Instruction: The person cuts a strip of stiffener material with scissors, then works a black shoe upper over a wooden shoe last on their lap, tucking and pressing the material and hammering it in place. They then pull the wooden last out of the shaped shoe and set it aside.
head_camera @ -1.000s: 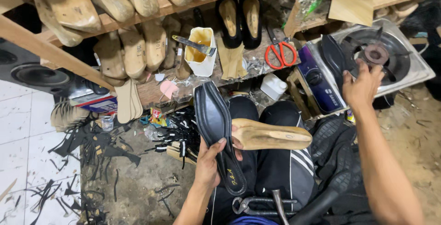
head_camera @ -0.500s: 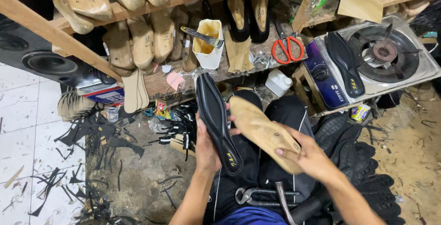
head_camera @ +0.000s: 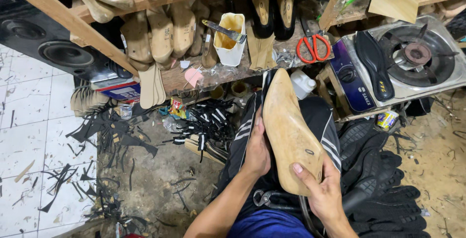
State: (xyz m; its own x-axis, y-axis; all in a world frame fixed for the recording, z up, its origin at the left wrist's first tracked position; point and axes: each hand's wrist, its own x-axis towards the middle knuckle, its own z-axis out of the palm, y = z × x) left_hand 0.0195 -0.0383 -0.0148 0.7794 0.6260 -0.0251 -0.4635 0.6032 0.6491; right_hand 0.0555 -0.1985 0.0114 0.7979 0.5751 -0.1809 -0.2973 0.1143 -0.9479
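Note:
A pale wooden shoe last [head_camera: 289, 131] lies lengthwise over my lap, toe pointing toward the shelf. My right hand [head_camera: 324, 193] grips its heel end from below, thumb on top. My left hand [head_camera: 257, 150] presses against its left side, where a thin black sole edge [head_camera: 264, 83] peeks out behind the last; most of that sole is hidden. A second black sole [head_camera: 374, 64] rests on the gas stove [head_camera: 421, 56] at the right.
A wooden shelf [head_camera: 208, 75] ahead carries several wooden lasts, a white pot of glue [head_camera: 230, 39] with a knife, red scissors [head_camera: 313, 47] and a black shoe pair. A black speaker [head_camera: 58, 48] stands left. Black scraps litter the floor [head_camera: 121, 141].
My right hand came back from the stove to the last. The last has been set over the black sole, which my left hand held, and now covers it.

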